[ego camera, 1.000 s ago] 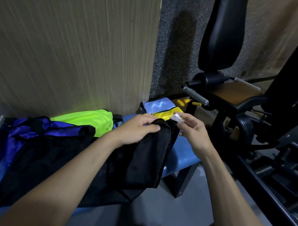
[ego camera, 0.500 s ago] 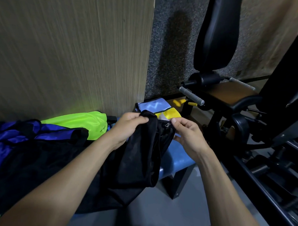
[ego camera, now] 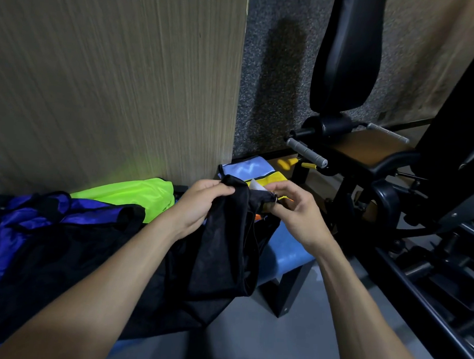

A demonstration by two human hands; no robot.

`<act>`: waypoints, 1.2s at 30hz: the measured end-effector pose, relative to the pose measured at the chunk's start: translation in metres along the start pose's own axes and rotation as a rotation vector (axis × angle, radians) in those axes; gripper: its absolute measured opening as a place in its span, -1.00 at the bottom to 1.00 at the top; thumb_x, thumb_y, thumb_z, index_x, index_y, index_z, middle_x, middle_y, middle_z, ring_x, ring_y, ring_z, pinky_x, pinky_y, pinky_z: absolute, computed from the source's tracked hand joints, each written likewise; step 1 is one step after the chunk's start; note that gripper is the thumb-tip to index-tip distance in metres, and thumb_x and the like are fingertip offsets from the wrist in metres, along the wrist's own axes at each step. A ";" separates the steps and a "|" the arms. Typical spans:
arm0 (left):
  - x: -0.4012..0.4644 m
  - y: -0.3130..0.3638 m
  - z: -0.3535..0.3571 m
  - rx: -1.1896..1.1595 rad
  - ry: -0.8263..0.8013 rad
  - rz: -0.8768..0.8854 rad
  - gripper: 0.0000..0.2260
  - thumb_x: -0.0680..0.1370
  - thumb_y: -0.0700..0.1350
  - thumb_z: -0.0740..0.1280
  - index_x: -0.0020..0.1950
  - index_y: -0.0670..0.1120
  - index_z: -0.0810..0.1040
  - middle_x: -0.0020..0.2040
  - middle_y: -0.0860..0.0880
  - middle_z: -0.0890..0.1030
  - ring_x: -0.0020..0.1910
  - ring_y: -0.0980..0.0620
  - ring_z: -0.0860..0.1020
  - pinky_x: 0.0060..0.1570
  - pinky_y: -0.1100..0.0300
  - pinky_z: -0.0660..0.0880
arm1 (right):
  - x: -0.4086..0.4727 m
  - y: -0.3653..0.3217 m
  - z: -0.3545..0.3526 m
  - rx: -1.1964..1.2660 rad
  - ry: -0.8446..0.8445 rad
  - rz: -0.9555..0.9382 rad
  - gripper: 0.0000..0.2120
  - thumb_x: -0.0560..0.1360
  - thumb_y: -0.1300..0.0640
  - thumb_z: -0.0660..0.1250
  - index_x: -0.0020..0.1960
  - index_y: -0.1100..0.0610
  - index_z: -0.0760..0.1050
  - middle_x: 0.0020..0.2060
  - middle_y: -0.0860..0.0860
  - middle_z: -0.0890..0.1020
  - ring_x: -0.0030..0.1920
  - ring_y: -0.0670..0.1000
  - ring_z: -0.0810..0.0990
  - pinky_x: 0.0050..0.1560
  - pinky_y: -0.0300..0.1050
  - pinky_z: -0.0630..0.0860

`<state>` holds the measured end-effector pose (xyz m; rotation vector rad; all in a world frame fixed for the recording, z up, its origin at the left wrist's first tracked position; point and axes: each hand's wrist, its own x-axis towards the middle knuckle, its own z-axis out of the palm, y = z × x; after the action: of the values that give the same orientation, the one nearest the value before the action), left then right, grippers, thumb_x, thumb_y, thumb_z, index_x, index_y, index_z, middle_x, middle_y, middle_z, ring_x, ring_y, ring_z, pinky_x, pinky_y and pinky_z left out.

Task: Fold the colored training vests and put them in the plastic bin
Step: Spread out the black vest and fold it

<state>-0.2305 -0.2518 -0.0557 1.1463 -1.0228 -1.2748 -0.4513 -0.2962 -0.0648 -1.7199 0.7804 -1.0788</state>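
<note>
thin black see-through mesh vest (ego camera: 222, 249): floppy, hanging over blue padded bench (ego camera: 287, 252) edge | left hand (ego camera: 202, 202): fingers curled, gripping top edge | right hand (ego camera: 297, 206): fingertips pinching other top corner by white tag (ego camera: 257, 184) | neon green shiny vest (ego camera: 137, 194): lying behind

Wood-panel wall (ego camera: 112, 79), blue bench (ego camera: 287, 252), gym machine (ego camera: 367, 147).

Five vests: black (ego camera: 222, 249), blue (ego camera: 38, 216), green (ego camera: 137, 194), pale-blue (ego camera: 247, 167), yellow (ego camera: 271, 179).
</note>
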 end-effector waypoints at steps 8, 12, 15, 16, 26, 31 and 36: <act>-0.011 0.008 0.002 0.184 -0.154 0.002 -0.69 0.51 -0.11 0.40 0.08 -0.36 0.63 0.10 -0.30 0.67 0.03 -0.14 0.61 0.13 0.00 0.47 | 0.001 0.002 0.005 -0.485 0.243 -0.112 -0.80 0.35 0.34 0.38 -0.16 0.07 0.49 -0.29 -0.03 0.54 -0.31 -0.03 0.47 -0.28 -0.10 0.40; -0.012 0.012 0.001 0.221 -0.267 -0.164 -0.86 0.53 -0.14 0.37 -0.03 -0.13 0.71 -0.01 -0.15 0.69 -0.02 -0.04 0.63 0.03 0.10 0.51 | -0.002 -0.007 0.010 -0.408 0.164 -0.083 -0.81 0.47 0.30 0.31 -0.06 0.01 0.46 -0.39 0.07 0.59 -0.42 0.08 0.39 -0.37 0.01 0.36; -0.009 0.011 0.005 0.049 -0.282 -0.271 -0.84 0.48 -0.15 0.35 -0.08 -0.10 0.73 -0.06 -0.11 0.69 -0.10 -0.02 0.64 0.01 0.11 0.55 | -0.003 -0.008 0.012 -0.406 0.151 -0.067 -0.72 0.48 0.34 0.26 0.02 -0.01 0.55 -0.46 -0.02 0.53 -0.48 -0.06 0.30 -0.44 -0.18 0.24; -0.009 0.013 0.008 -0.040 -0.287 -0.308 -0.82 0.46 -0.13 0.33 -0.07 -0.13 0.72 -0.07 -0.11 0.69 -0.13 -0.01 0.65 -0.02 0.13 0.58 | -0.003 -0.009 0.011 -0.411 0.162 -0.066 -0.70 0.48 0.35 0.25 0.04 0.00 0.58 -0.47 -0.06 0.50 -0.49 -0.07 0.29 -0.43 -0.25 0.21; 0.014 0.028 0.010 0.028 -0.071 -0.142 -0.88 0.65 -0.24 0.29 0.02 -0.25 0.60 -0.16 -0.17 0.68 -0.26 -0.01 0.67 -0.24 0.17 0.64 | -0.003 -0.003 0.000 -0.447 0.131 -0.089 -0.72 0.41 0.29 0.29 0.02 0.04 0.64 -0.24 -0.02 0.69 -0.32 0.08 0.56 -0.26 0.05 0.53; 0.018 0.034 0.010 0.209 -0.093 0.073 -0.86 0.63 -0.33 0.29 -0.04 -0.20 0.63 -0.21 -0.04 0.69 -0.25 0.12 0.64 -0.13 0.29 0.59 | -0.003 -0.003 -0.011 -0.235 -0.077 0.070 -0.81 0.37 0.22 0.36 -0.04 0.26 0.55 -0.17 0.24 0.63 -0.15 0.28 0.58 -0.06 0.25 0.54; 0.017 0.035 0.015 0.389 -0.131 0.181 -0.87 0.62 -0.34 0.31 0.01 -0.19 0.64 -0.07 -0.12 0.61 -0.07 0.02 0.54 0.01 0.18 0.48 | -0.007 -0.008 -0.012 0.061 -0.194 0.297 -0.83 0.48 0.43 0.25 0.05 0.42 0.51 -0.10 0.30 0.58 -0.04 0.15 0.59 0.06 0.05 0.58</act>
<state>-0.2388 -0.2710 -0.0198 1.2371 -1.4839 -1.0437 -0.4646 -0.2914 -0.0574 -1.5706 0.8378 -0.7161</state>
